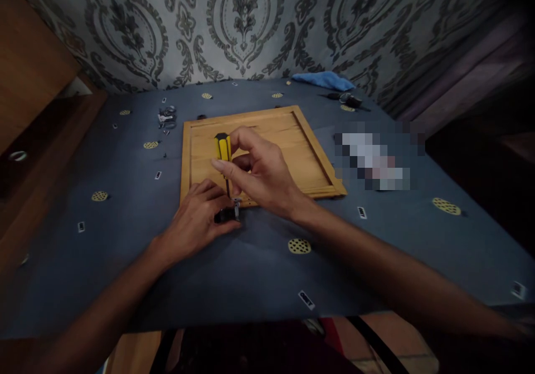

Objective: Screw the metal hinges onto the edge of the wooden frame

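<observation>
My right hand grips a yellow-and-black screwdriver by its handle. The screwdriver stands nearly upright, its shaft pointing down at a metal cabinet hinge on the near edge of a framed wooden cabinet door. Closed around the hinge, my left hand steadies it against the door's edge, thumb on the near side and fingers on the door. Fingers partly cover the hinge, and the screwdriver tip is hard to make out. The door lies flat on the blue tablecloth.
Several metal hinge parts lie at the back left, with small screws nearby. A blue cloth and a dark tool lie at the back right. Right of the door is a blurred-out item. A wooden cabinet stands left.
</observation>
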{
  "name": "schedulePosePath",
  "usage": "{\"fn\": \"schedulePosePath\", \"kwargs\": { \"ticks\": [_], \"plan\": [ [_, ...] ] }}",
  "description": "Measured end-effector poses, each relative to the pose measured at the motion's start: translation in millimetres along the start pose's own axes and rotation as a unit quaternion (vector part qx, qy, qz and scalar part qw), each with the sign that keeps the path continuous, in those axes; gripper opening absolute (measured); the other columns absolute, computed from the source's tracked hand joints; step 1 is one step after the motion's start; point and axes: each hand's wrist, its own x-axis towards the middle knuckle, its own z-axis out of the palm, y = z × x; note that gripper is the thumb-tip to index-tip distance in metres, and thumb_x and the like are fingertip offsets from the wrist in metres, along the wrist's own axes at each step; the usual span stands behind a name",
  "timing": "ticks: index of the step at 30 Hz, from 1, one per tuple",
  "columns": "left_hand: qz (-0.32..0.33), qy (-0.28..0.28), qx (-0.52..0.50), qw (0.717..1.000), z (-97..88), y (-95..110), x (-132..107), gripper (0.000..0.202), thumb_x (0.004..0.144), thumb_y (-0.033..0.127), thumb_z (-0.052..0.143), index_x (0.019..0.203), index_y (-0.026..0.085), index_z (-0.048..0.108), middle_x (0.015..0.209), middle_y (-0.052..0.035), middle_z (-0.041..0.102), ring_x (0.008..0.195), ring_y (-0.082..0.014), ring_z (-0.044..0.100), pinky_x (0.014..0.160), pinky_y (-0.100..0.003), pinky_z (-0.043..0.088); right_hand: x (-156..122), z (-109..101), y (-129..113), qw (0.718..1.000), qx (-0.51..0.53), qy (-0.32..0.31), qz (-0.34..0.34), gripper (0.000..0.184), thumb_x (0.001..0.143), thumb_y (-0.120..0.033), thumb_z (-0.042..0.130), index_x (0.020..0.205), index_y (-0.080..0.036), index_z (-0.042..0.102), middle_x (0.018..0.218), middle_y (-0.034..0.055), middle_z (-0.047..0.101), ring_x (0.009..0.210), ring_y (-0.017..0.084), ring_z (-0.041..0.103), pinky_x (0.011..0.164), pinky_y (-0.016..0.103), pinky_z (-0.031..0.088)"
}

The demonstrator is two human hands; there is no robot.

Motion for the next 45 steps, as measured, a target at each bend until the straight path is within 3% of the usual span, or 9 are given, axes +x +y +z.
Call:
{"fn": "schedulePosePath", "kwargs": {
  "ticks": [8,18,26,29,32,35,41,45],
  "plan": [
    [0.002,-0.008,-0.001,1.0,-2.0,1.2,0.0,0.024,0.089,0.039,0.085,0.098,0.018,0.076,0.094,-0.0049,0.076,0.096,-0.0265,0.065,0.087,-0.042,0.052,-2.5,-9.9,-0.7,0.998,-0.038,0.04,-0.003,0.035,0.092,-0.038,0.075,0.084,-0.026,0.044,0.081,-0.0042,0.045,0.054,0.008,0.039,0.041,0.025,0.039],
    [-0.007,-0.013,-0.007,1.0,-2.0,0.7,-0.3,0.024,0.092,0.041,0.082,0.1,0.02,0.076,0.097,-0.005,0.076,0.098,-0.0267,0.064,0.089,-0.043,0.052,-6.9,-9.2,10.3,0.999,-0.037,0.039,-0.009,0.037,0.091,-0.044,0.077,0.085,-0.025,0.046,0.083,-0.0038,0.046,0.055,0.008,0.041,0.042,0.023,0.042],
    [-0.009,-0.021,-0.01,1.0,-2.4,0.0,0.1,0.022,0.093,0.042,0.081,0.099,0.021,0.076,0.098,-0.0048,0.077,0.099,-0.0263,0.065,0.088,-0.043,0.052,-8.6,-8.3,11.8,0.999,-0.034,0.032,-0.011,0.033,0.092,-0.038,0.076,0.086,-0.025,0.046,0.085,-0.0033,0.048,0.055,0.008,0.044,0.042,0.022,0.042],
    [-0.007,-0.013,-0.013,1.0,-0.8,-0.8,-0.7,0.022,0.092,0.04,0.082,0.101,0.02,0.076,0.103,-0.0054,0.078,0.102,-0.0269,0.065,0.091,-0.044,0.052,-7.6,-12.1,6.6,1.0,-0.016,-0.005,0.008,0.031,0.091,-0.034,0.076,0.089,-0.025,0.046,0.086,-0.0039,0.05,0.055,0.007,0.048,0.043,0.021,0.044],
    [-0.001,-0.009,-0.012,1.0,-0.2,-1.1,-1.1,0.023,0.091,0.039,0.083,0.101,0.019,0.076,0.101,-0.0055,0.078,0.101,-0.0274,0.065,0.091,-0.045,0.052,-3.6,-19.2,-1.2,0.997,0.005,-0.08,0.018,0.02,0.093,-0.027,0.071,0.094,-0.023,0.051,0.09,-0.0037,0.055,0.056,0.006,0.058,0.048,0.021,0.048],
    [-0.003,-0.008,-0.006,1.0,-0.2,-0.9,-1.1,0.022,0.091,0.038,0.083,0.101,0.02,0.076,0.101,-0.0052,0.078,0.1,-0.027,0.065,0.091,-0.044,0.052,0.8,-22.5,-6.0,0.991,0.021,-0.128,0.017,0.02,0.096,-0.027,0.068,0.086,-0.021,0.051,0.079,-0.0055,0.054,0.057,0.007,0.063,0.051,0.021,0.049],
    [-0.006,-0.004,-0.002,1.0,1.0,-1.6,-1.1,0.019,0.092,0.039,0.082,0.098,0.023,0.077,0.108,-0.0047,0.079,0.107,-0.0276,0.067,0.096,-0.045,0.053,8.6,-7.4,0.6,0.997,0.008,-0.079,0.019,0.039,0.088,-0.04,0.08,0.079,-0.023,0.046,0.068,-0.0078,0.05,0.051,0.007,0.054,0.044,0.02,0.041],
    [-0.003,-0.004,0.003,1.0,1.0,-1.7,-1.1,0.021,0.09,0.04,0.083,0.099,0.022,0.077,0.106,-0.0049,0.079,0.104,-0.0276,0.067,0.094,-0.046,0.053,16.3,-3.8,6.6,0.998,-0.013,-0.057,0.009,0.037,0.087,-0.028,0.078,0.076,-0.024,0.043,0.07,-0.0068,0.046,0.06,0.008,0.053,0.048,0.019,0.044]
  ]
}}
